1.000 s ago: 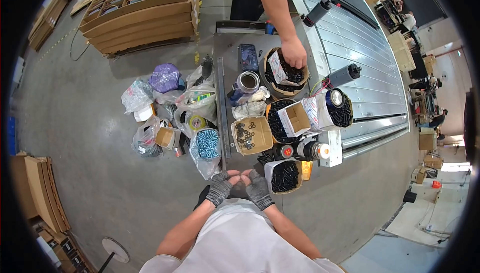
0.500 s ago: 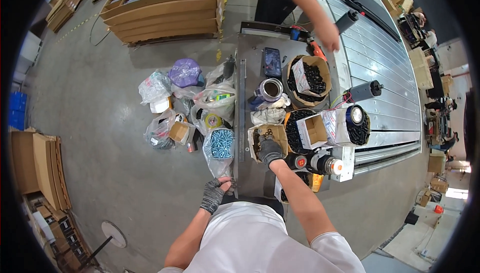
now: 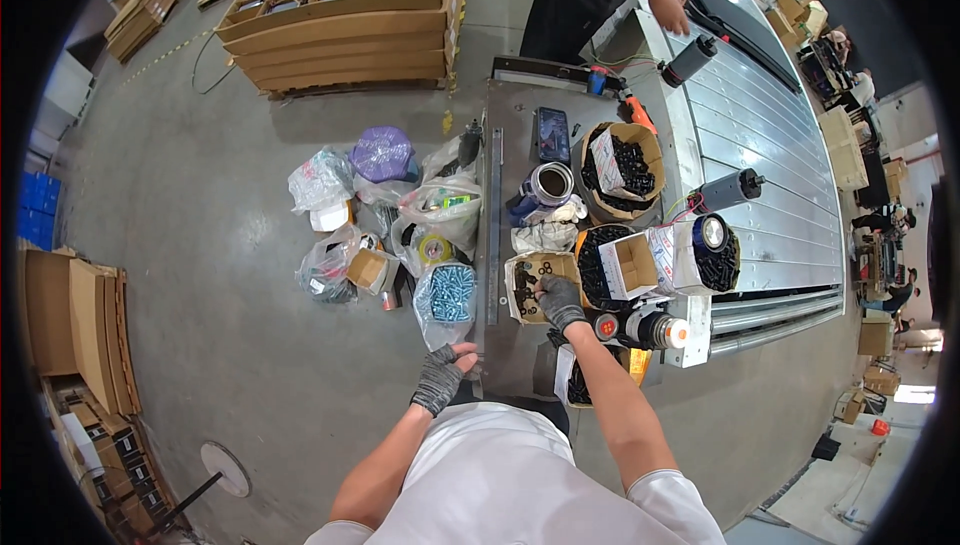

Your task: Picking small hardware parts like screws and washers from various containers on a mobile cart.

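Observation:
My right hand (image 3: 560,302), in a grey fingerless glove, reaches over the right side of a small open carton (image 3: 527,317). Its fingers are bent together at the tips; whatever they grip is too small to make out. Loose dark ring-shaped parts (image 3: 524,290), like nuts or washers, lie in that carton. My left hand (image 3: 440,377), gloved the same way, hovers by the table's near left corner with finger and thumb apart and nothing in it. Just beyond it sits a plastic bag of bluish bolts (image 3: 446,293).
Boxes of black screws (image 3: 632,167) and a white carton (image 3: 628,263) crowd the table's right half, beside black flasks (image 3: 650,327). A phone (image 3: 552,133) and steel mug (image 3: 552,182) lie farther back. Across the table, a co-worker's hand (image 3: 668,13) is over the roller-door-like slatted metal panel (image 3: 770,135).
My right hand has drawn back rightward within the carton, uncovering more rings. My left hand's fingers have spread and shifted slightly right. The co-worker's arm has pulled back, and the view has shifted slightly.

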